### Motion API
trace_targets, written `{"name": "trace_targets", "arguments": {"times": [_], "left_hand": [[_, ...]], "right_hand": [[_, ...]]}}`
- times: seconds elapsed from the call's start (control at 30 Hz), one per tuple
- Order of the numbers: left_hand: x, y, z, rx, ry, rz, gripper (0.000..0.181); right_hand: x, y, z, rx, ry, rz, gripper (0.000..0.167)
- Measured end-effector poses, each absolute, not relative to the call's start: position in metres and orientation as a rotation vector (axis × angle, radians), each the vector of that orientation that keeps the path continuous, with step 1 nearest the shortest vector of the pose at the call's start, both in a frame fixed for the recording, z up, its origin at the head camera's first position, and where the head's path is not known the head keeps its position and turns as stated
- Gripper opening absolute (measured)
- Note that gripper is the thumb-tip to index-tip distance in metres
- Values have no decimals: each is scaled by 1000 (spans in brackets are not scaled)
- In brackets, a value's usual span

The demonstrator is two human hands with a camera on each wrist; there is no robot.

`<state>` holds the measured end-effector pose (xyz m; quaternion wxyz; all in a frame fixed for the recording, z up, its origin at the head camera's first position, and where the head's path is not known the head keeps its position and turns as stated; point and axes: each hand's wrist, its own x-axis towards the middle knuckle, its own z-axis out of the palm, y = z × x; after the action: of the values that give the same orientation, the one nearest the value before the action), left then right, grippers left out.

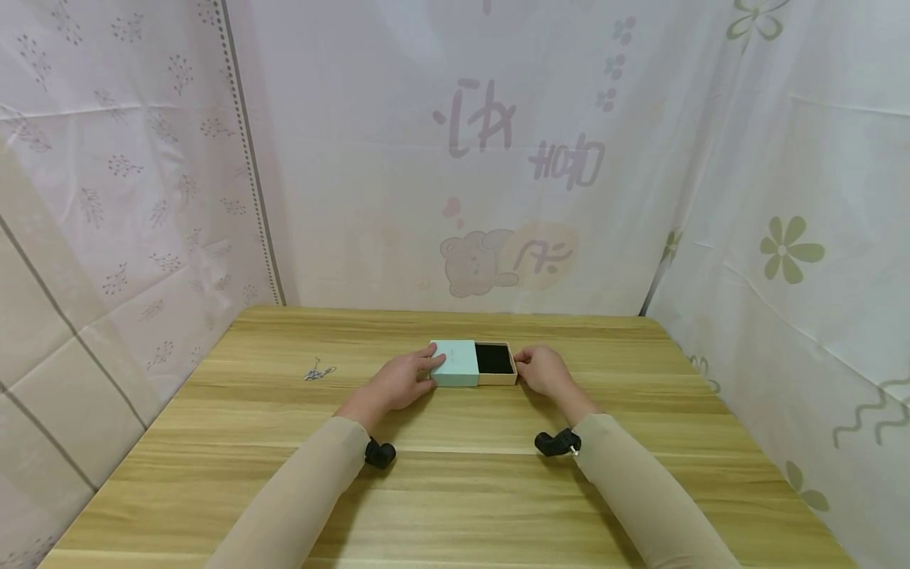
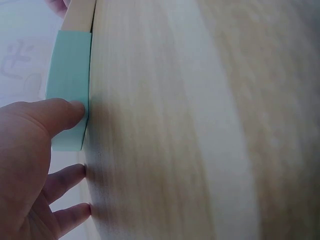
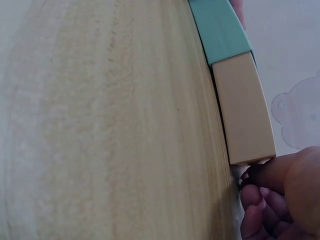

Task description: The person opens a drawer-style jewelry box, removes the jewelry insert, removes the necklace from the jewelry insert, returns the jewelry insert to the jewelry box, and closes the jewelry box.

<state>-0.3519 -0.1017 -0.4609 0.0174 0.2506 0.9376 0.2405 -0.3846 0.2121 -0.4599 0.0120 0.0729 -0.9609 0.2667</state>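
A small mint-green sliding gift box (image 1: 455,363) lies on the wooden table. Its tan drawer (image 1: 498,379) stands partly out to the right, showing a black insert (image 1: 494,359). My left hand (image 1: 404,378) holds the green sleeve at its left end; in the left wrist view the thumb (image 2: 67,114) presses its near side. At the drawer's outer end, my right hand (image 1: 546,370) pinches what looks like a small dark pull tab (image 3: 248,176), mostly hidden by the fingers. A thin silver chain (image 1: 317,373) lies loosely heaped to the left, apart from both hands.
The wood-grain table (image 1: 455,506) extends around the box on all sides. Patterned pale curtains (image 1: 355,158) hang behind it and along both sides. A black wrist camera (image 1: 380,454) sits on the left wrist, another camera (image 1: 558,442) on the right.
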Motion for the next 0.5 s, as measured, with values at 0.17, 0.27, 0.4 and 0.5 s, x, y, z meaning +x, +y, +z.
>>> {"name": "trace_targets", "arguments": {"times": [0.17, 0.27, 0.4, 0.5], "left_hand": [[-352, -102, -461, 777, 2914, 749, 60], [-352, -101, -461, 780, 2916, 752, 60], [-353, -101, -462, 781, 2916, 765, 60], [-353, -101, -463, 780, 2918, 768, 60]], "right_hand": [[-382, 211, -460, 208, -2991, 827, 23], [-382, 211, -460, 203, -2992, 819, 23], [-383, 211, -462, 210, -2988, 808, 22], [-385, 210, -464, 212, -2983, 804, 22]]}}
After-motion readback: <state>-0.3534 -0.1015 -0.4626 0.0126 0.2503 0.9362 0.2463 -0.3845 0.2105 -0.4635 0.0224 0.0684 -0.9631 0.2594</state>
